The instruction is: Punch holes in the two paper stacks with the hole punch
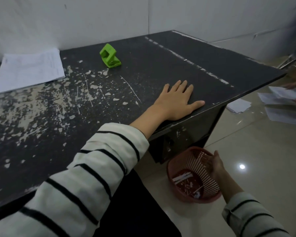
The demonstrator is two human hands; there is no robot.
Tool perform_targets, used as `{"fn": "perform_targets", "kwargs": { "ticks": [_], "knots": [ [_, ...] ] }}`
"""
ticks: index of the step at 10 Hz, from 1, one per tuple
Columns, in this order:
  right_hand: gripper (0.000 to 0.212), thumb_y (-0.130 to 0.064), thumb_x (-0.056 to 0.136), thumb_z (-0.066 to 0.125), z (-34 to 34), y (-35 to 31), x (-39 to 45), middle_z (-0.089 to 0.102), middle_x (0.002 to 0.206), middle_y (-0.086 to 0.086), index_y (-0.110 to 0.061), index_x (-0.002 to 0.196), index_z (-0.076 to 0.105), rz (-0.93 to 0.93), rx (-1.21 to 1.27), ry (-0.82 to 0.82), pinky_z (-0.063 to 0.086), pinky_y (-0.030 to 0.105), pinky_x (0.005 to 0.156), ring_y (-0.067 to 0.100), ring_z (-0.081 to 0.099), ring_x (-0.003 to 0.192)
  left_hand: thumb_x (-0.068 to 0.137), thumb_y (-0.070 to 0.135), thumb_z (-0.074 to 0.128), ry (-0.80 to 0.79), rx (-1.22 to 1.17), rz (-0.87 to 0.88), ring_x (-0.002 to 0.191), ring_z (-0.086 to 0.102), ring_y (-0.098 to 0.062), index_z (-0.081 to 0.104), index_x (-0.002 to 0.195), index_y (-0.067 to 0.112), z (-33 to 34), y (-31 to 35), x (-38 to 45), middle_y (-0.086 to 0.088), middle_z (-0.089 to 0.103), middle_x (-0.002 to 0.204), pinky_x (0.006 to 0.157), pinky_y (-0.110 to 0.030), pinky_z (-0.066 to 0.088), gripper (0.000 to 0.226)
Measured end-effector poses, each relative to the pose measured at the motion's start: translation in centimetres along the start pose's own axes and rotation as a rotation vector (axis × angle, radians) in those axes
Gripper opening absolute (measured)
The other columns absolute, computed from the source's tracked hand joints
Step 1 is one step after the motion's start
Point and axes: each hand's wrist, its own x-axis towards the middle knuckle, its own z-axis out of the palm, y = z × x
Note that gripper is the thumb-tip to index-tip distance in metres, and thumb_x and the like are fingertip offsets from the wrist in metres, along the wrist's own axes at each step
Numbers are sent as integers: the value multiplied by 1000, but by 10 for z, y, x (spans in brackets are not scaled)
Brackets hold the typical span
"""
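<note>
A: Nearest?
B: Right hand (214, 165) open, empty, inside the bin (183, 195) on the floor. Left hand (176, 101) spread flat at the desk's (41, 125) front right edge.
A: And the task things?
B: Punch (110, 56) near the back edge; stack (29, 69) at the back left corner. Punch looks light, rigid: grip its body. Paper's floppy, slides; lift by an edge.

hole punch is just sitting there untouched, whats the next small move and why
Probably bring the right hand up from the red basket on the floor and reach for the green hole punch. The punch stands alone on the desk, apart from the paper stack at far left, and neither hand holds anything; the left hand lies flat near the desk edge.
</note>
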Motion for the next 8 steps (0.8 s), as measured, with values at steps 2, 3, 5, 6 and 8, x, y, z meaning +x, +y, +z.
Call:
{"fn": "perform_targets", "kwargs": {
  "ticks": [2,3,5,6,8],
  "knots": [
    [74,-65,90,13,-5,-1,8,62,84,10,-9,87,61,1,-47,-65,45,35,77,26,57,78,91,61,21,10,4,3,146,1,-21,11,148,17,0,1,1,-6,6,159,117,-47,1,73],
    [70,-63,91,11,-4,-3,10,62,88,9,-14,88,61,-8,-6,-122,45,36,76,26,58,81,91,61,22,14,1,4,146,1,-21,11,148,18,-1,1,2,-6,7,158,117,-46,1,73],
    [75,-63,91,13,-4,0,18,54,128,12,-9,124,53,-11,-71,-82,33,44,102,29,51,112,91,61,22,24,-7,11,146,1,-21,11,148,18,-1,1,1,-6,7,158,117,-46,1,73],
    [73,-59,94,15,-4,1,15,62,110,10,-6,128,50,-13,-2,-53,39,39,92,24,55,97,91,61,22,15,-13,9,146,1,-21,11,148,18,-1,2,0,-6,7,158,117,-46,0,73],
    [49,-36,98,33,-8,-7,4,59,116,14,3,121,52,-133,244,9,42,35,99,23,57,97,90,61,22,16,-36,19,146,1,-21,11,148,18,-1,1,2,-6,7,158,118,-47,1,74]
  ]
}}
